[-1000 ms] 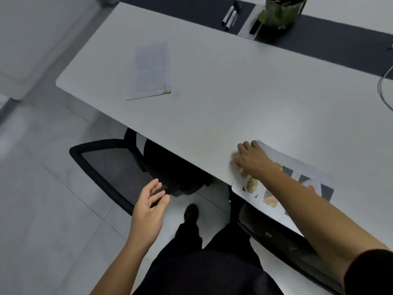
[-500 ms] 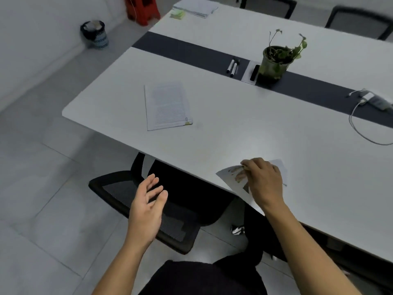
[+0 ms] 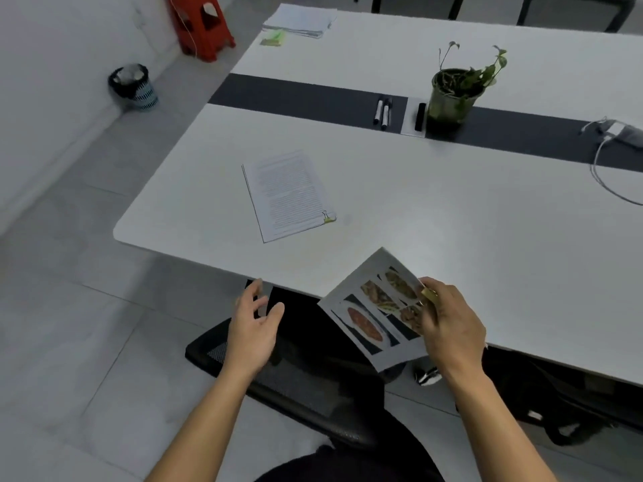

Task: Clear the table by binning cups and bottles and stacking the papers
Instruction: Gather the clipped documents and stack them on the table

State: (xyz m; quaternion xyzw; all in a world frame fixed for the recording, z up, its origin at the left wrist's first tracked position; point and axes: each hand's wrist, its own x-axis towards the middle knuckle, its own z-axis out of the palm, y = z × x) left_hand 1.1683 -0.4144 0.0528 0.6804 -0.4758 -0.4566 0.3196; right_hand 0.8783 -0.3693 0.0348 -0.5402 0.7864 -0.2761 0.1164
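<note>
My right hand point(image 3: 447, 323) grips a printed sheet with food photos point(image 3: 374, 307) by its right edge and holds it tilted, lifted off the near edge of the white table point(image 3: 452, 210). My left hand point(image 3: 255, 323) hovers open to the left of the sheet, over a black chair, holding nothing. A clipped bundle of text pages point(image 3: 287, 194) lies flat on the table, further left and ahead. At the far left corner of the table sits a stack of papers point(image 3: 301, 20) beside a green sticky pad point(image 3: 273, 40).
A bin point(image 3: 134, 87) with a black liner stands on the floor by the wall, next to a red stool point(image 3: 201, 26). On the table's dark centre strip are markers point(image 3: 382, 113), a potted plant point(image 3: 454, 95) and a charger cable point(image 3: 605, 158). A mesh chair point(image 3: 295, 380) sits below my hands.
My right hand has pulled the food-photo sheet off the table edge and lifted it, now tilted in the air. The view has swung up. My left hand stays open.
</note>
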